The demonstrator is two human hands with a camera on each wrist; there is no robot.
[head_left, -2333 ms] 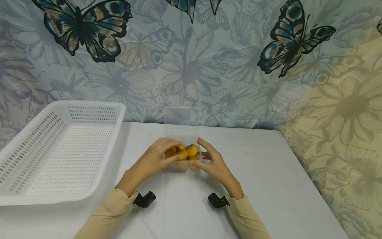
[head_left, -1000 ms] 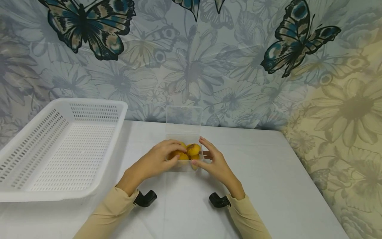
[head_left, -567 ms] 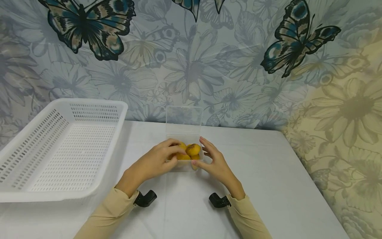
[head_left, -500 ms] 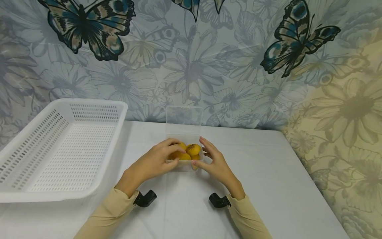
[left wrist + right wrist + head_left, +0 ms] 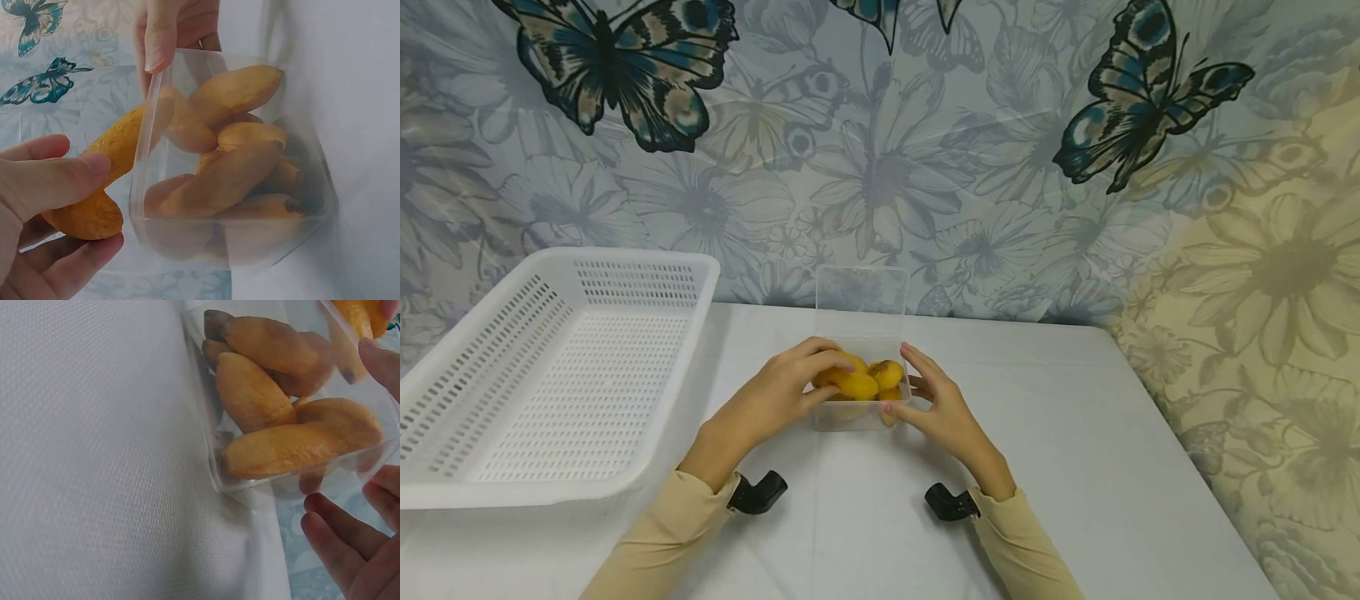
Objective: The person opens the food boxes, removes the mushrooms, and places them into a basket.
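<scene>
My left hand [image 5: 775, 392] pinches a plump, curved yellow fruit [image 5: 119, 140], resembling a small banana, between thumb and fingers at the open mouth of a clear plastic box [image 5: 838, 419]. One end of the fruit reaches over the rim in the left wrist view. Several similar yellow fruits [image 5: 256, 390], some with dark tips, are piled inside. My right hand [image 5: 947, 417] holds the box at its right side, its thumb at the front rim and its fingers along the outer wall. The left fingertips are partly hidden behind the fruit in the head view.
The box's clear lid [image 5: 861, 292] stands raised at the back. A large white perforated basket [image 5: 658, 408] sits at the left of the white-covered table [image 5: 1060, 433]. Behind the table hangs a butterfly-and-flower patterned cloth [image 5: 880, 150].
The left hand has drawn back slightly to the left, and more of the yellow fruit beside its fingers now shows. The right hand has kept its place on the box.
</scene>
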